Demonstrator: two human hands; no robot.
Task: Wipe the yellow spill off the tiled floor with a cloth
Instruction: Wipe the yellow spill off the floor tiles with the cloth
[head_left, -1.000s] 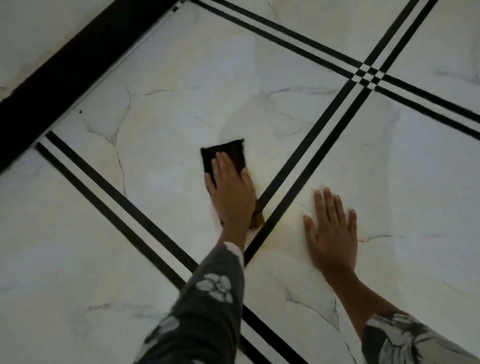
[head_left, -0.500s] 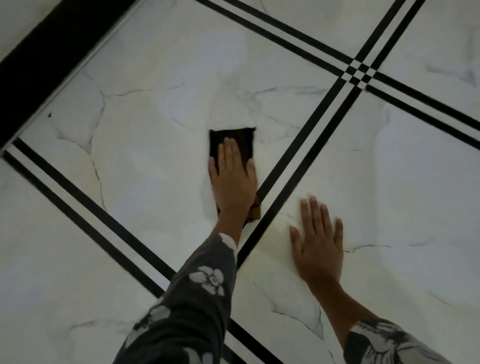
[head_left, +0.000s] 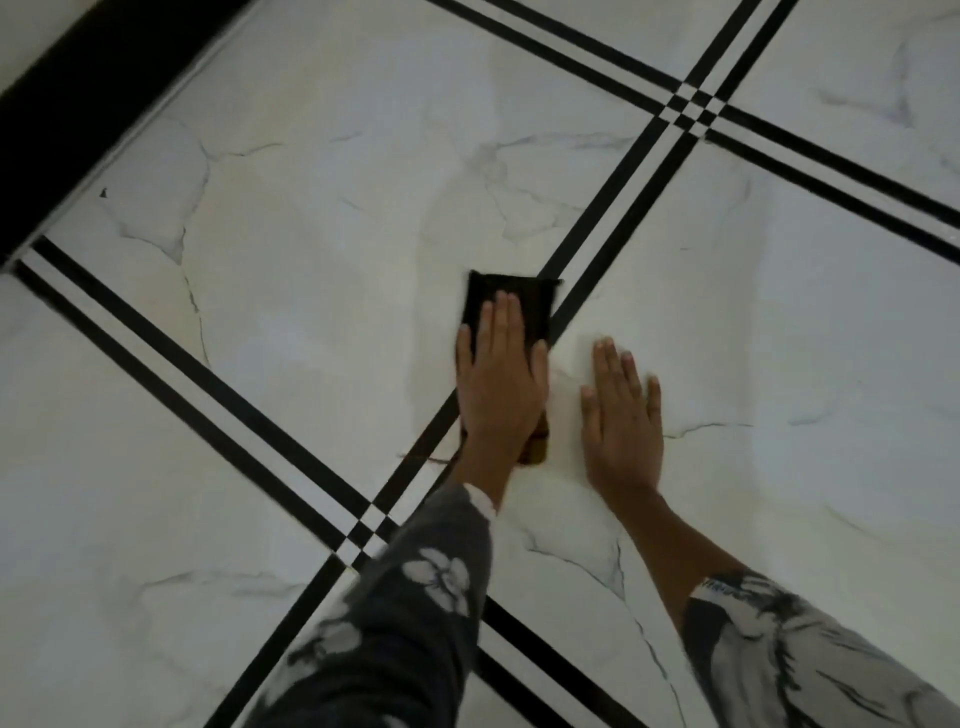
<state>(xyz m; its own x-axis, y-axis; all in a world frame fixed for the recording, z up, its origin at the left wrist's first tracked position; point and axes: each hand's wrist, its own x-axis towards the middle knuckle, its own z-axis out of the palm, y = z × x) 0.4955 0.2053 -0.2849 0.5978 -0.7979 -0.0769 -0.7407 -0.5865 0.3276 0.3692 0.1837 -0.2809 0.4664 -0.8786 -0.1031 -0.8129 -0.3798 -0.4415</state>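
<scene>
The light was dim and even, with no hard glare on the tiled floor (head_left: 291, 291). Its white marble read grey-blue toward the left and right edges and warmer cream near the middle. A faint, soft-edged shadow lay on the tile just left of the cloth (head_left: 506, 296). Motion blur smeared the cloth's edges and the left hand (head_left: 498, 395), the black stripes (head_left: 156, 338) looked soft, and the sleeves (head_left: 395, 623) at the near edge were unsharp.
</scene>
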